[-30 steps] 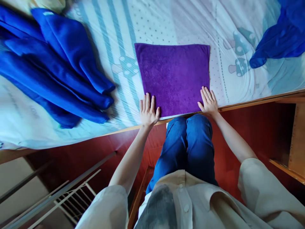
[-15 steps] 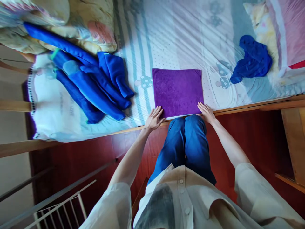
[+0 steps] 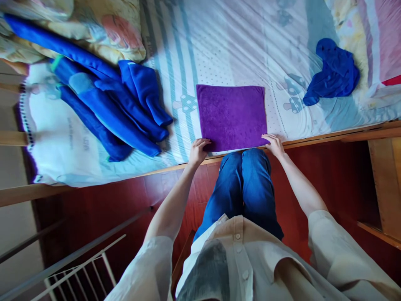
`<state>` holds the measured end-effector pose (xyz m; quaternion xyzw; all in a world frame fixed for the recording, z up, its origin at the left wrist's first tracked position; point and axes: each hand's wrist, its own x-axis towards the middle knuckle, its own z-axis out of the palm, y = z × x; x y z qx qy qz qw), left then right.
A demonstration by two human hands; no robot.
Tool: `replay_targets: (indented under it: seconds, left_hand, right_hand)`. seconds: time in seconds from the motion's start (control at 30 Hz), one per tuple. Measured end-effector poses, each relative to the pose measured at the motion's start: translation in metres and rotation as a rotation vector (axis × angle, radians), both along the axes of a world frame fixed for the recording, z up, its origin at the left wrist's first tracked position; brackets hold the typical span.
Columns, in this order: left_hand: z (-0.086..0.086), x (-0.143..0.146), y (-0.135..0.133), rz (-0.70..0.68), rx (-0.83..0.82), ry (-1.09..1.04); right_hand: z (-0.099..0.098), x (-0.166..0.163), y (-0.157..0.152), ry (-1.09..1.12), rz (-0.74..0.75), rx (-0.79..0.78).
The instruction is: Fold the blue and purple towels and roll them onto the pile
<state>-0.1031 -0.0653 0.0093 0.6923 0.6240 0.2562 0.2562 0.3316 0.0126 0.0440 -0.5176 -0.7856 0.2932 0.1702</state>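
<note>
A folded purple towel (image 3: 232, 115) lies flat on the bed sheet (image 3: 234, 46), close to the bed's near edge. My left hand (image 3: 198, 151) curls its fingers over the towel's near left corner. At the near right corner sits my right hand (image 3: 274, 144), its fingers bent onto the towel's edge. My knees in blue jeans (image 3: 247, 184) are right under the towel's near edge.
A heap of bright blue cloths (image 3: 109, 100) lies on the bed to the left, over a patterned pillow (image 3: 103, 29). A crumpled blue cloth (image 3: 335, 73) sits at the right. The wooden bed rail (image 3: 344, 136) runs along the near edge. A white metal rack (image 3: 78, 271) stands lower left.
The camera pulled back, showing more of the bed. Both hands went from lying flat on the towel's near corners to curling their fingers around those corners.
</note>
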Motion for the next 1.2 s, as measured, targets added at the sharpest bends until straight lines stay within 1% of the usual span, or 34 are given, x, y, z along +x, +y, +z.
replay_targets:
  seconds: [0.1,0.2,0.3,0.4,0.5,0.6,0.73,0.87,1.0,1.07,1.2]
  left_hand:
    - [-0.001,0.002,0.003,0.071,-0.002,-0.057]
    - [0.002,0.003,0.005,0.112,-0.005,-0.084]
    - [0.006,0.005,0.005,0.165,-0.007,-0.079]
    - [0.006,0.006,0.005,0.248,-0.003,-0.066]
    - [0.002,0.006,0.009,0.349,-0.029,-0.054]
    - [-0.003,0.007,0.015,0.466,-0.081,-0.057]
    - [-0.009,0.018,0.020,0.561,-0.068,-0.021]
    - [-0.018,0.028,0.017,0.603,0.006,0.028]
    - [-0.028,0.029,0.011,0.611,0.016,0.003]
    - [-0.032,0.028,0.008,0.614,0.022,0.006]
    - [-0.035,0.028,0.004,0.613,0.064,0.056]
  right_hand:
    - [-0.006,0.000,0.004,0.090,-0.089,-0.040]
    - [-0.011,-0.003,0.009,0.160,-0.211,-0.126]
    - [-0.014,-0.007,0.013,0.231,-0.269,-0.191]
    - [-0.019,-0.009,0.015,0.315,-0.330,-0.205]
    - [-0.025,-0.007,0.020,0.343,-0.391,-0.170]
    - [-0.031,-0.008,0.026,0.314,-0.419,-0.109]
    - [-0.038,-0.019,0.028,0.202,-0.543,-0.049]
    - [-0.050,-0.037,0.025,0.071,-0.689,0.026]
    - [-0.063,-0.053,0.021,-0.046,-0.824,0.116]
    - [-0.066,-0.057,0.018,-0.045,-0.841,0.142]
    - [-0.067,-0.057,0.015,-0.055,-0.786,0.145]
